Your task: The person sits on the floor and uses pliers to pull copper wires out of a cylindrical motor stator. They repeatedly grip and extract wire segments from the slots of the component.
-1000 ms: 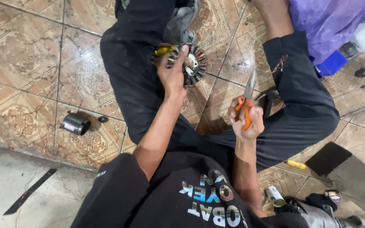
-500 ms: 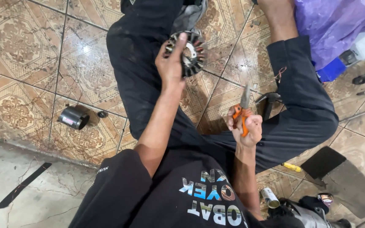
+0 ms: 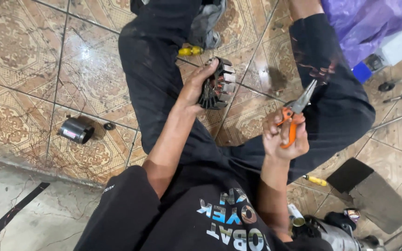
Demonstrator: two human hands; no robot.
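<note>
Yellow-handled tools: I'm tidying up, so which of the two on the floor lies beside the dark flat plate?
The small yellow-handled screwdriver by the person's right elbow, just left of the dark flat plate. The other yellow-handled tool lies up by the left leg.

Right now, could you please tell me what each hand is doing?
Left hand: closed on the round stator core.
Right hand: closed on the orange-handled pliers.

Black cylinder [image 3: 76,130] on tiled floor [image 3: 19,60]
</note>
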